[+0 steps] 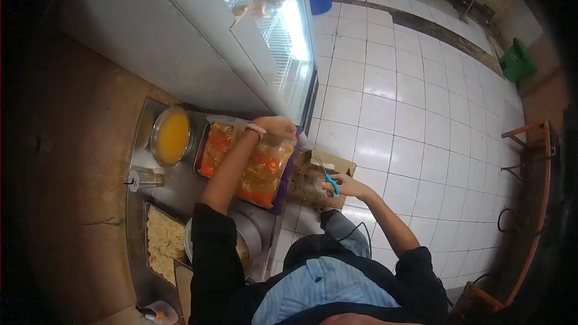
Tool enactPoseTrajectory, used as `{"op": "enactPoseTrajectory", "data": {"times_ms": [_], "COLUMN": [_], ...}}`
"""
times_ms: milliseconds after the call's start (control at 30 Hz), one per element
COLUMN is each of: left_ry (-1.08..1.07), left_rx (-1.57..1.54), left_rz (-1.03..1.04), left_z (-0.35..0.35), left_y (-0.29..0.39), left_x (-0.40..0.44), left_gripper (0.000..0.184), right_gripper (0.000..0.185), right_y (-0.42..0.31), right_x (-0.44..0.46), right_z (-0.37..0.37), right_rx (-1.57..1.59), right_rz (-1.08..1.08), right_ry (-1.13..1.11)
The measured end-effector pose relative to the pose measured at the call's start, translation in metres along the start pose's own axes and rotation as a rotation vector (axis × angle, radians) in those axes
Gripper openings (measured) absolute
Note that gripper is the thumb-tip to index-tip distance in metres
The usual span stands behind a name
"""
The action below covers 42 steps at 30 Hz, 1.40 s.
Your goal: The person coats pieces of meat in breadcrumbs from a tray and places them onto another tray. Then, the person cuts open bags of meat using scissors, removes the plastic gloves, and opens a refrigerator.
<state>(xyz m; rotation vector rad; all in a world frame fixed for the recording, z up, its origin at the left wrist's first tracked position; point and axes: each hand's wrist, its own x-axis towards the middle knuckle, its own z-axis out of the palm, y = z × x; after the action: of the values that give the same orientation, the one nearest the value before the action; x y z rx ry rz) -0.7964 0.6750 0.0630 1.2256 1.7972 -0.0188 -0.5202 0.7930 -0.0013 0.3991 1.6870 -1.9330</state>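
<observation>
My right hand [342, 185] grips the scissors [331, 185] by their blue handles, the blades pointing up and left above an open cardboard box [310, 189]. At the upper end of a clear plastic bag [259, 171] with orange and yellow food pieces inside, my left hand [278, 127] is closed on the plastic. A bracelet circles the left wrist. The bag lies at the counter's right edge, and purple material [291, 171] shows along its right side. Part of the bag is hidden under my left forearm.
On the steel counter [137, 204] stand a bowl of yellow liquid [172, 137], a glass [147, 179], a tray of crumbly food [162, 241] and a large pot [248, 235]. A lit display fridge [283, 42] rises beyond. An orange metal frame [542, 204] stands at right.
</observation>
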Motion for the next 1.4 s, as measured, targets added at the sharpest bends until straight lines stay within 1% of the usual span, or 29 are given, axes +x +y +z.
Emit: {"op": "enactPoseTrajectory", "data": {"times_ms": [67, 100, 167, 200, 267, 300, 367, 400, 433, 467, 500, 533, 567, 633, 700, 767, 800, 833, 900, 967, 1033, 1100, 1167, 1200, 1233, 1300, 1333, 1367, 1400], "left_ry": [0.076, 0.077, 0.321, 0.323, 0.391, 0.4, 0.363, 0.372, 0.248, 0.123, 0.132, 0.078, 0.023, 0.015, 0.005, 0.263, 0.282, 0.277, 0.458, 0.512, 0.565, 0.607, 0.662, 0.665, 0.77, 0.971, 0.962, 0.989, 1.02], "left_rx": [-0.099, -0.098, -0.05, -0.05, -0.005, -0.008, -0.059, -0.067, -0.105, -0.142, -0.148, -0.135, -0.119, -0.028, 0.071, -0.024, -0.09, -0.085, -0.174, -0.176, -0.236, -0.218, 0.027, 0.026, 0.055, 0.112, 0.11, 0.244, 0.38], "left_rz": [0.27, 0.268, 0.33, 0.326, 0.272, 0.265, 0.237, 0.234, 0.183, 0.135, 0.139, 0.182, 0.226, 0.22, 0.213, 0.406, 0.446, 0.445, 0.539, 0.524, 0.388, 0.329, 0.188, 0.189, 0.137, 0.044, 0.064, 0.076, 0.094], "left_z": [0.0, -0.001, -0.005, -0.008, -0.01, -0.009, -0.004, -0.004, -0.008, -0.012, -0.015, -0.017, -0.02, -0.01, -0.002, 0.007, 0.001, -0.002, -0.003, -0.01, -0.016, -0.015, -0.017, -0.015, -0.013, -0.005, -0.001, 0.002, 0.005], "left_y": [-0.007, -0.004, 0.008, 0.007, 0.001, -0.002, -0.007, -0.012, -0.016, -0.02, -0.021, -0.022, -0.022, -0.032, -0.044, -0.058, -0.046, -0.044, -0.048, -0.046, -0.054, -0.06, -0.052, -0.05, -0.046, -0.036, -0.034, -0.035, -0.036], "left_x": [-0.001, -0.007, -0.027, -0.034, -0.046, -0.047, -0.046, -0.043, -0.037, -0.032, -0.031, -0.029, -0.027, -0.006, 0.009, 0.0, -0.023, -0.037, -0.061, -0.078, -0.087, -0.078, -0.074, -0.074, -0.072, -0.066, -0.067, -0.072, -0.075], "left_gripper": [0.028, 0.028, 0.021, 0.021, 0.018, 0.018, 0.02, 0.02, 0.022, 0.025, 0.025, 0.029, 0.032, 0.032, 0.032, 0.029, 0.023, 0.023, 0.023, 0.021, 0.02, 0.022, 0.023, 0.023, 0.022, 0.022, 0.022, 0.021, 0.02], "right_gripper": [0.058, 0.058, 0.06, 0.06, 0.058, 0.058, 0.058, 0.061, 0.061, 0.063, 0.065, 0.06, 0.06, 0.055, 0.054, 0.06, 0.06, 0.06, 0.059, 0.059, 0.059, 0.055, 0.059, 0.06, 0.06, 0.059, 0.056, 0.056, 0.054], "right_y": [-0.004, -0.008, -0.02, -0.027, -0.046, -0.063, -0.1, -0.111, -0.114, -0.113, -0.118, -0.123, -0.122, -0.11, -0.104, -0.096, -0.085, -0.087, -0.094, -0.107, -0.119, -0.123, -0.135, -0.134, -0.131, -0.124, -0.125, -0.123, -0.122], "right_x": [0.001, 0.002, 0.002, 0.004, 0.007, 0.006, 0.003, 0.008, 0.016, 0.025, 0.028, 0.027, 0.027, 0.021, 0.015, 0.004, 0.0, 0.0, -0.004, -0.003, 0.001, 0.009, 0.018, 0.025, 0.028, 0.028, 0.023, 0.023, 0.024], "right_z": [-0.004, -0.007, -0.013, -0.016, -0.024, -0.025, -0.021, -0.021, -0.024, -0.028, -0.028, -0.028, -0.03, -0.037, -0.043, -0.044, -0.044, -0.043, -0.033, -0.024, -0.014, -0.013, -0.017, -0.02, -0.022, -0.025, -0.022, -0.02, -0.02], "right_rx": [-0.115, -0.115, -0.255, -0.256, -0.504, -0.512, -0.684, -0.89, -0.899, -1.013, -1.127, -1.214, -1.221, -1.335, -1.27, -1.244, -1.395, -1.39, -1.463, -1.418, -1.444, -1.369, -1.306, -1.296, -1.296, -1.524, -1.634, -1.631, -1.679], "right_rz": [-0.088, -0.09, -0.084, -0.086, -0.193, -0.194, -0.218, -0.104, -0.101, -0.062, -0.021, 0.042, 0.046, -0.043, -0.01, -0.054, -0.213, -0.215, -0.345, -0.39, -0.377, -0.403, -0.243, -0.198, -0.196, -0.245, -0.353, -0.326, -0.444], "right_ry": [-0.079, -0.08, -0.183, -0.187, -0.223, -0.231, -0.157, -0.117, -0.123, -0.133, -0.141, -0.131, -0.129, 0.05, 0.043, 0.091, 0.196, 0.201, 0.151, 0.097, 0.087, 0.111, 0.062, 0.037, 0.043, 0.212, 0.359, 0.376, 0.492]}}
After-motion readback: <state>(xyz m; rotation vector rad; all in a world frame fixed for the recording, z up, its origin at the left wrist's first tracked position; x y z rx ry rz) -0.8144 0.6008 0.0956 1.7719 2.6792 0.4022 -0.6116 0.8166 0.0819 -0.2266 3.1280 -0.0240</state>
